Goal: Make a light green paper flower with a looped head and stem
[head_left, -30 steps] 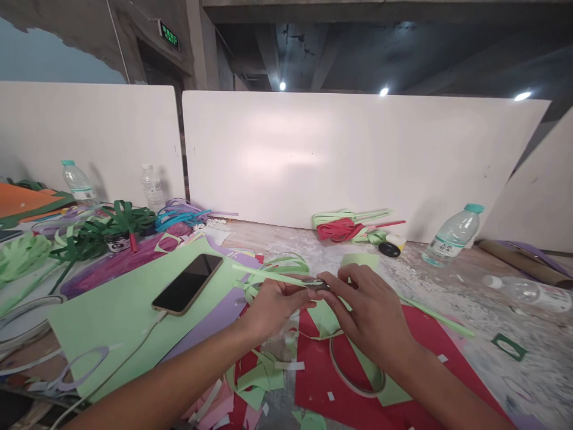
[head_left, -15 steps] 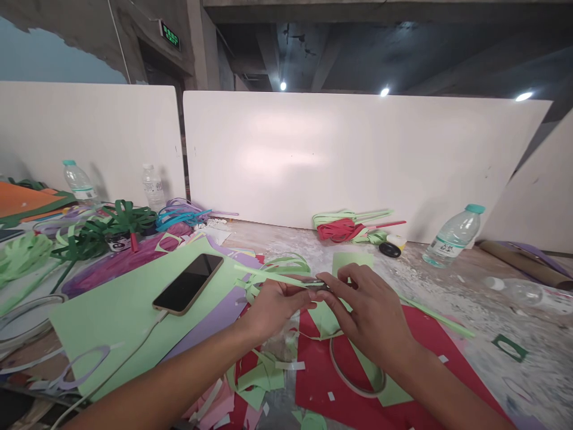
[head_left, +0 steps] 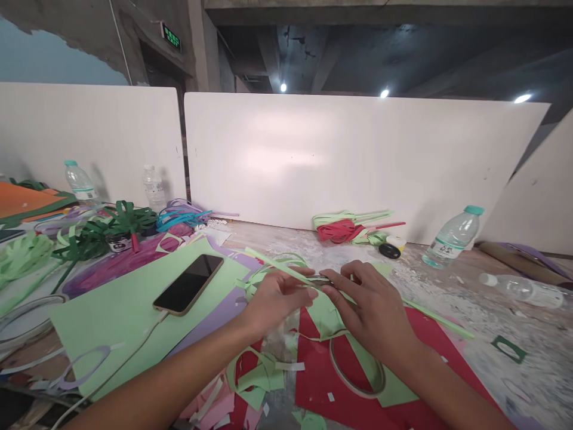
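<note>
My left hand [head_left: 277, 298] is closed, its thumb and fingers pinching a light green paper strip [head_left: 268, 261] that sticks out up and to the left. My right hand [head_left: 371, 304] is closed beside it, its fingertips on a small dark, shiny thing [head_left: 320, 280] between the two hands. Fingers cover most of that thing, so its kind does not show. Under the hands lie pieces of light green paper [head_left: 324, 313] on a red sheet [head_left: 313, 382]. A roll of tape [head_left: 336, 373] rests on the red sheet below my right hand.
At left a phone [head_left: 188, 285] with a white cable lies on a green sheet [head_left: 102, 322]. Bundles of dark green strips [head_left: 129, 216] and red strips [head_left: 338, 231] lie farther back. A water bottle [head_left: 452, 239] stands at right; another bottle [head_left: 523, 291] lies down. A white board [head_left: 358, 161] rises behind.
The green strip in my left hand now slants more steeply, its free end slightly farther right. Both hands stay close together, with small shifts of the fingers.
</note>
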`<state>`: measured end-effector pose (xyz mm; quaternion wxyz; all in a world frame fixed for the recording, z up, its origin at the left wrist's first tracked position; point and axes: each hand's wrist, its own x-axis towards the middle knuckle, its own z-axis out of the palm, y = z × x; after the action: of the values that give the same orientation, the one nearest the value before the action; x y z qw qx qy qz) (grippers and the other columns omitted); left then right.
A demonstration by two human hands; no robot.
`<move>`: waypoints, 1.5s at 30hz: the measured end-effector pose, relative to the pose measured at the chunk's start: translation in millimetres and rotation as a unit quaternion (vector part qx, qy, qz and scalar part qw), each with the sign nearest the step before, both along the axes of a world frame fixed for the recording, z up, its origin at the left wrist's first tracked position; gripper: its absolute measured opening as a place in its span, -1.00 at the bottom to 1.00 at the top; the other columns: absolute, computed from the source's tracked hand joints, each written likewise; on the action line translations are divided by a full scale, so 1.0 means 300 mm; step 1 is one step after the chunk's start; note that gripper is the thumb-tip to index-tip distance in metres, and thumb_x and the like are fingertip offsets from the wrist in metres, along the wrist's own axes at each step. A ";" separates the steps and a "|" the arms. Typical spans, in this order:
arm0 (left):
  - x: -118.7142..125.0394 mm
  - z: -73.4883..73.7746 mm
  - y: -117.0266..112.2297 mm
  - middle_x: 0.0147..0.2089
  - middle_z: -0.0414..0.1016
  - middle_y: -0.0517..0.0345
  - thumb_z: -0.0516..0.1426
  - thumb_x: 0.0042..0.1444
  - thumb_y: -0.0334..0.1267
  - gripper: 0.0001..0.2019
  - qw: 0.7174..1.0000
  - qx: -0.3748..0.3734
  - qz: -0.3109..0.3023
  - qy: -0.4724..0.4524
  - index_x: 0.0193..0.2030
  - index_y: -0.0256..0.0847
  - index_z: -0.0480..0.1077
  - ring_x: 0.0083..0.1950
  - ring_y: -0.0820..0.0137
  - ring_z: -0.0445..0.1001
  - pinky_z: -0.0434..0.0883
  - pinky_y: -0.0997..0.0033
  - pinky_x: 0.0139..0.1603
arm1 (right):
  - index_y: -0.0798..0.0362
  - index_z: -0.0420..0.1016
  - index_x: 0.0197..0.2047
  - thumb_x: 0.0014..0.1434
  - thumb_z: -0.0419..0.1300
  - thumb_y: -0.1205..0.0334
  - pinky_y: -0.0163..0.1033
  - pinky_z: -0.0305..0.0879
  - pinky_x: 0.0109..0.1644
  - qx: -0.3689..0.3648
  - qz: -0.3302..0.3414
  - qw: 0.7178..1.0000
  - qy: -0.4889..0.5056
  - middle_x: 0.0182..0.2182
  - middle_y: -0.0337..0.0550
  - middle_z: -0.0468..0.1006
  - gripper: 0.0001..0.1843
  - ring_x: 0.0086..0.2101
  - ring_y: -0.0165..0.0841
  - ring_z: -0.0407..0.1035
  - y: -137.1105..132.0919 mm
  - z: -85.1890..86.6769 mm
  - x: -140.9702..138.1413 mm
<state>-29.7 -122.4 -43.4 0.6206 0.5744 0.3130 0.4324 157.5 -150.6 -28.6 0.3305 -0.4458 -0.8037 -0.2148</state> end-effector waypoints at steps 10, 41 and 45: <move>-0.063 0.061 0.040 -0.18 0.49 0.17 0.29 -0.06 -0.19 -0.82 0.987 0.015 0.089 -0.129 -0.39 -0.24 0.45 -0.35 0.46 0.51 0.51 0.37 -0.21 | -0.03 0.50 -0.09 0.28 0.00 0.09 -0.26 0.16 -0.36 -0.048 -0.013 0.999 0.022 -0.38 -0.13 0.39 -0.70 -0.36 -0.33 0.29 0.008 0.000 0.027; -0.070 0.042 0.055 -0.25 0.58 0.13 0.26 0.02 -0.28 -0.86 0.992 0.015 0.014 -0.124 -0.31 -0.24 0.39 -0.26 0.39 0.58 0.50 0.44 -0.16 | 0.00 0.50 -0.07 0.28 -0.03 0.05 -0.26 0.20 -0.39 -0.077 -0.011 0.996 0.052 -0.36 -0.10 0.38 -0.65 -0.35 -0.31 0.30 -0.001 0.001 0.023; -0.068 0.037 0.056 -0.23 0.59 0.11 0.27 0.01 -0.28 -0.85 0.993 0.020 0.018 -0.112 -0.31 -0.25 0.41 -0.26 0.40 0.58 0.50 0.45 -0.16 | 0.00 0.50 -0.08 0.29 -0.03 0.06 -0.27 0.19 -0.40 -0.069 -0.013 0.996 0.050 -0.37 -0.11 0.39 -0.65 -0.36 -0.32 0.30 -0.002 0.002 0.023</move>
<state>-50.2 -105.6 -32.3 0.6322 0.5289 0.2431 0.5114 164.3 -151.3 -28.2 0.3358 -0.4880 -0.7933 -0.1405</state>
